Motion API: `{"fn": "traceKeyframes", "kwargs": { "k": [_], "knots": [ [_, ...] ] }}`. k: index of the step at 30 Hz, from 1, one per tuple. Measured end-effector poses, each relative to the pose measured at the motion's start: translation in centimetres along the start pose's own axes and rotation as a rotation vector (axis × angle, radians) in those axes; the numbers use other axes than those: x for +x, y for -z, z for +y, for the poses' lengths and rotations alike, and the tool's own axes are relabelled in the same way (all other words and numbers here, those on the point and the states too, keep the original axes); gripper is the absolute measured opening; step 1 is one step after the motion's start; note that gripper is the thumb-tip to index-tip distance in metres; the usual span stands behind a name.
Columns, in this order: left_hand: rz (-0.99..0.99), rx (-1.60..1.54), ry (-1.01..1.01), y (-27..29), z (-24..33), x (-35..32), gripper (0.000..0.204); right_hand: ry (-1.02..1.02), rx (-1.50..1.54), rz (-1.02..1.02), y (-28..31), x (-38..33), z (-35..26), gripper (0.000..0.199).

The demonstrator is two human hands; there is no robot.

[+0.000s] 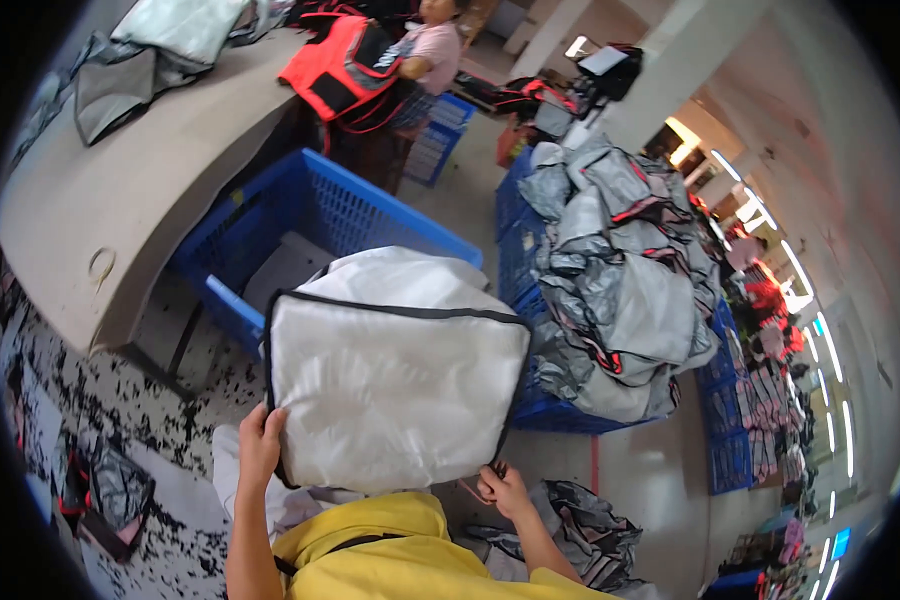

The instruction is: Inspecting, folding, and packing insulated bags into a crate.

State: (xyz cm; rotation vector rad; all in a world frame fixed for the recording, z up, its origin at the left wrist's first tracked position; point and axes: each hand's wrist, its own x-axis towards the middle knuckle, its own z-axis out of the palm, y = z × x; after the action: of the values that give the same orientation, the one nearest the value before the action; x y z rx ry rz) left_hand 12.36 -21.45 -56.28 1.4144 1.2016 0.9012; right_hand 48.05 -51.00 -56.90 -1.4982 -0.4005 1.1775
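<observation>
In front of me I hold up a white box-shaped bag lining with black binding along its edges. Its flat square panel faces me, and more loose white fabric bulges behind the top edge. My left hand is closed on the lower left edge, thumb on the front face. At the lower right corner my right hand pinches the black binding. A thin pinkish strip shows beside those fingers; I cannot make out what it is.
Behind the lining stands a blue plastic crate. A pale table runs along the left. Blue crates at right carry a heap of silver-grey bag pieces. Black scraps litter the floor. A person handles a red-orange bag.
</observation>
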Motion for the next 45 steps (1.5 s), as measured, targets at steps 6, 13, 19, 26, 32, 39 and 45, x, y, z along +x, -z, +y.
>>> {"fn": "traceKeyframes", "kwargs": {
  "k": [6,13,19,26,32,39,45],
  "knots": [
    [-0.305,-0.348,0.189,-0.5,-0.8,0.2,0.024,-0.075,-0.005,0.046,1.1,-1.4,-0.4,0.011],
    [-0.355,-1.076,0.224,0.9,-5.7,-1.7,0.038,-0.175,0.067,0.041,1.0,-0.3,0.2,0.016],
    [-0.337,-1.096,0.199,0.7,-5.6,-0.6,0.043,-0.107,0.112,-0.08,3.1,1.4,1.3,0.019],
    [-0.071,-0.454,0.205,1.5,-0.1,4.3,0.048,-0.226,0.087,-0.051,1.3,0.3,0.2,0.023],
    [-0.169,-0.035,-0.095,-0.2,7.3,7.4,0.067,-0.161,0.21,-0.079,4.1,1.0,2.7,0.02],
    [-0.22,0.184,-0.141,-2.6,10.0,7.8,0.07,-0.193,0.423,-0.114,4.1,2.6,4.9,0.009],
    [-0.078,0.141,-0.656,-7.6,16.5,1.1,0.023,-0.192,0.799,0.395,-1.0,8.0,3.3,0.014]
  ]
}}
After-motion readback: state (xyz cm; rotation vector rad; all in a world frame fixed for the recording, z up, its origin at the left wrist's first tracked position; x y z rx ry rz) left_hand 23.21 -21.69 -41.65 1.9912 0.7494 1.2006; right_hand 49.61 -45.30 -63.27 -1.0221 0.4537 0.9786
